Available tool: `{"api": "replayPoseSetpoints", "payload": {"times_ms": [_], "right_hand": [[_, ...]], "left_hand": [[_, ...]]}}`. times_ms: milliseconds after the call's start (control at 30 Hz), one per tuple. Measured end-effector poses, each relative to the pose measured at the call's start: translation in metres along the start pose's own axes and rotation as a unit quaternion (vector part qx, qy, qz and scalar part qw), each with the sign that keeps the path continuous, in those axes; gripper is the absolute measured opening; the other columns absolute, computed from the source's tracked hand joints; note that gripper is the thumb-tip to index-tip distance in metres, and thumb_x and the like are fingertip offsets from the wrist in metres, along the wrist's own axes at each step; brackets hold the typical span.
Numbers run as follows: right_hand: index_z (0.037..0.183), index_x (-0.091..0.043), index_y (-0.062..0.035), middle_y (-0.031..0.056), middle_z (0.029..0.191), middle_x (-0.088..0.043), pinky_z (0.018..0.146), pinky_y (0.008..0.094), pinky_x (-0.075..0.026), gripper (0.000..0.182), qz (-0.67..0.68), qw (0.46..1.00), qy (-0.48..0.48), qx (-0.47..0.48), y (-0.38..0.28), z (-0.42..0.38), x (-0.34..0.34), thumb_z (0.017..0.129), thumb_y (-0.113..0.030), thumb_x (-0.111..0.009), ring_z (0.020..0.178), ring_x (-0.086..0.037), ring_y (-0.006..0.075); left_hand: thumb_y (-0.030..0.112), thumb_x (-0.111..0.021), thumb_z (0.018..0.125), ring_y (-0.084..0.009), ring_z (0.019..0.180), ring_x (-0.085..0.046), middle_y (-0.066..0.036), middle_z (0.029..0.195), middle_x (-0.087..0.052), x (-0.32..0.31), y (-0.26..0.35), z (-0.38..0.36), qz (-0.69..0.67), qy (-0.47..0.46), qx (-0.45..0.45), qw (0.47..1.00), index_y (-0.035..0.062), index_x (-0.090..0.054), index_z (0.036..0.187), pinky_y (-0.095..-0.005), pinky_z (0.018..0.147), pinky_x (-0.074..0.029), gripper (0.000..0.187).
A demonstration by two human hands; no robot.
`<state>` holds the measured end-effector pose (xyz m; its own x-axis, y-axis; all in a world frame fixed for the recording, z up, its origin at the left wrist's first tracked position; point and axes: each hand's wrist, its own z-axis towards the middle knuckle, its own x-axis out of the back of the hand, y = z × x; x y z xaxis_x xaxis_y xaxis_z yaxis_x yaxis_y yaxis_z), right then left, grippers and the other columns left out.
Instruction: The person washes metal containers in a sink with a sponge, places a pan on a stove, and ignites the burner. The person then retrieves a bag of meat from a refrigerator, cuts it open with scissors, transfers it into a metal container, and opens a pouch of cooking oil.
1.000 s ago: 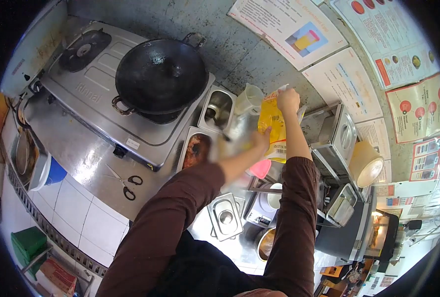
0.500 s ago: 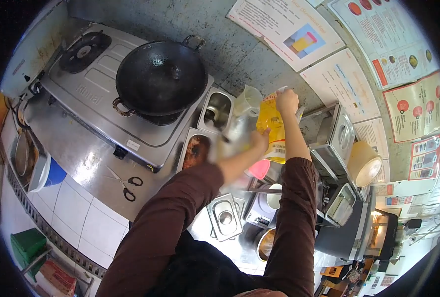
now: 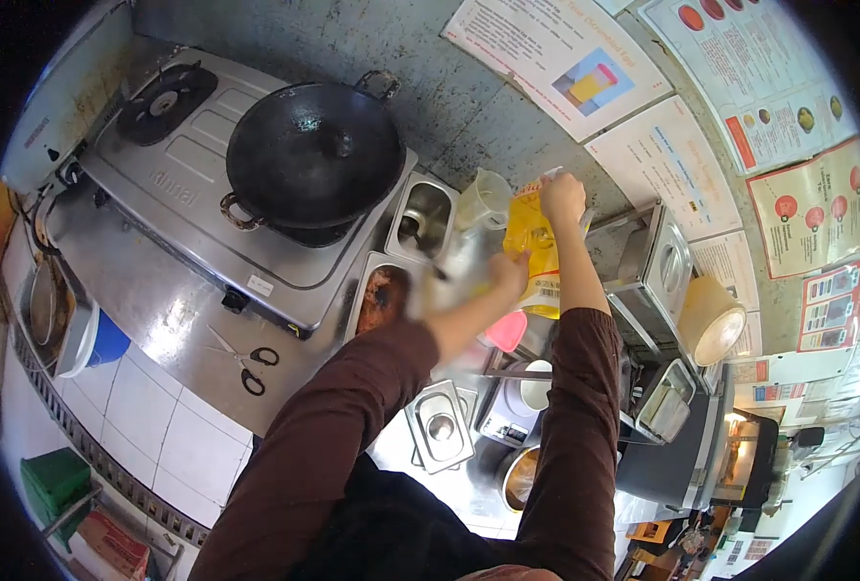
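Observation:
A yellow cooking oil pouch with a printed label stands upright beside the wall. My right hand is closed around its top corner, close to a white tip. Lower down, my left hand is closed against the pouch's left side, its far fingers hidden and slightly blurred. A clear plastic jug sits just left of the pouch. Beneath my left forearm is a metal pan of reddish-brown food, and beyond it a metal pan with a dark utensil. A pink container lies between my arms.
A black wok rests on the right burner of a silver gas stove. Scissors lie on the steel counter's front. Metal lids, a scale and a pot are near my body. A metal rack stands right.
Both hands stay at the pouch with almost no movement. The pouch's surface looks slightly creased differently, and my view has shifted very little.

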<state>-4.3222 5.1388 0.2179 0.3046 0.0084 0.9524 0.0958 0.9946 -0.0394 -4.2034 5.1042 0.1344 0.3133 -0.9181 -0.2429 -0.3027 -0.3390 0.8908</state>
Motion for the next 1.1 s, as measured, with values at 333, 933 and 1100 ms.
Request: {"api": "replayPoseSetpoints", "payload": {"times_ms": [333, 933, 1100], "right_hand": [[0.084, -0.062, -0.0040, 0.0210, 0.088, -0.059, 0.072, 0.0420, -0.047, 0.029, 0.005, 1.000, -0.004, 0.025, -0.007, 0.000, 0.008, 0.075, -0.031, -0.058, 0.085, -0.057, 0.0355], [0.087, -0.061, -0.0038, 0.0198, 0.087, -0.060, 0.073, 0.0423, -0.046, 0.028, -0.028, 0.998, -0.034, 0.042, -0.010, -0.003, 0.011, 0.076, -0.030, -0.057, 0.084, -0.058, 0.0350], [0.087, -0.061, -0.0038, 0.0199, 0.088, -0.060, 0.073, 0.0425, -0.046, 0.029, -0.003, 0.998, -0.020, 0.054, -0.010, -0.004, 0.005, 0.076, -0.031, -0.057, 0.084, -0.057, 0.0356]], "left_hand": [[0.026, -0.060, 0.077, -0.0326, 0.066, -0.060, -0.021, 0.071, -0.060, -0.015, -0.016, 0.018, -0.021, 0.005, 0.016, 1.000, -0.0040, -0.061, 0.074, -0.0395, 0.059, -0.044, 0.030], [0.023, -0.060, 0.077, -0.0293, 0.067, -0.061, -0.019, 0.076, -0.062, -0.009, 0.001, 0.002, -0.040, -0.021, 0.038, 0.998, -0.0028, -0.062, 0.078, -0.0372, 0.061, -0.046, 0.026], [0.025, -0.057, 0.079, -0.0263, 0.069, -0.060, -0.016, 0.080, -0.062, -0.009, -0.002, 0.003, -0.037, -0.007, 0.068, 0.997, -0.0020, -0.061, 0.085, -0.0357, 0.061, -0.046, 0.028]]}}
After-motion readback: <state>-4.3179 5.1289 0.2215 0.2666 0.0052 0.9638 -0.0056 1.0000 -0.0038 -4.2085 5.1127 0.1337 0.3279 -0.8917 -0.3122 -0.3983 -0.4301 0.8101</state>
